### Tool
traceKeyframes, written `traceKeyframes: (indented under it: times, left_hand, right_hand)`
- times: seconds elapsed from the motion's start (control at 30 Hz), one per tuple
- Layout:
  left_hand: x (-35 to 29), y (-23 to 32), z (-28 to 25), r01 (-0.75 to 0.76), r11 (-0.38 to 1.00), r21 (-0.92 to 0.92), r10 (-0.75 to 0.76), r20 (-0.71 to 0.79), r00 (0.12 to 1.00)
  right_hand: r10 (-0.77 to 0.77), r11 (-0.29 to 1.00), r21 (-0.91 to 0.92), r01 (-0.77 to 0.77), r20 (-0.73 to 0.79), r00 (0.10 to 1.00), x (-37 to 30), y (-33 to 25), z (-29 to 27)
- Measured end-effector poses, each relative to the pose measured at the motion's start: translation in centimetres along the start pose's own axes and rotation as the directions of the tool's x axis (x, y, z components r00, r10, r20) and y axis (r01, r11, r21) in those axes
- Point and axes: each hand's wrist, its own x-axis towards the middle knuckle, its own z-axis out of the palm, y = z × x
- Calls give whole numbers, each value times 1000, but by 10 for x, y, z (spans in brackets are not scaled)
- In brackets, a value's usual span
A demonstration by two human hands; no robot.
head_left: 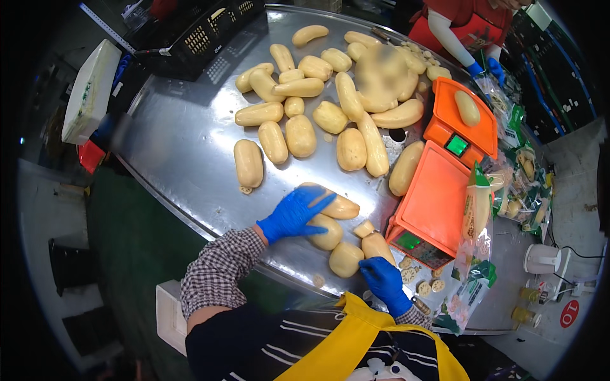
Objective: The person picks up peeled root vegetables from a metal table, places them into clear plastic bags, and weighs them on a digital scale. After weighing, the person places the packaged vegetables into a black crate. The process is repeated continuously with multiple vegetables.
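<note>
Peeled, cream-coloured lotus roots lie over a metal table (210,168). My left hand (289,214), in a blue glove, reaches over two of them with its fingers spread. One finger lies against a long lotus root (340,204); the thumb side meets a shorter lotus root (326,232). A round lotus root (346,260) sits just nearer to me. My right hand (385,284), also blue-gloved, is closed beside a cut lotus root (377,246); whatever its fingers hold is hidden. Several lotus root slices (410,274) lie to its right.
Two orange scales (429,190) stand at the right, the far one (469,136) bearing a lotus root. Packaged bags (518,190) lie beyond them. A black crate (200,38) is at the back left. A co-worker in red (467,32) stands at the far right.
</note>
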Motion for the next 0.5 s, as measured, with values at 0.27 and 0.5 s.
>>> traceKeyframes:
  times: [0.27, 0.5]
  left_hand:
    - [8, -105, -9, 529, 841, -118, -486, -595, 640]
    - [37, -119, 5, 700, 713, -28, -610, -518, 600]
  right_hand:
    - [119, 993, -2, -119, -26, 993, 4, 5, 0]
    - [138, 988, 85, -131, -86, 987, 12, 6, 5]
